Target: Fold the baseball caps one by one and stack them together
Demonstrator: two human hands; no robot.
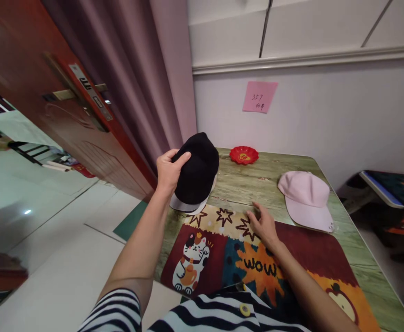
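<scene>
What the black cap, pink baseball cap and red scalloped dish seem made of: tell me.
Black cap: probably woven fabric, matte, as its crown shows little shine.
Pink baseball cap: likely cotton-like cloth, matte, with soft creases in the crown.
Red scalloped dish: probably plastic, somewhat glossy by its highlights, though glazed ceramic is possible.

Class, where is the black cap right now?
In the head view, the black cap is near the centre, in the left hand at the left side of the table, left of the red dish.
</scene>
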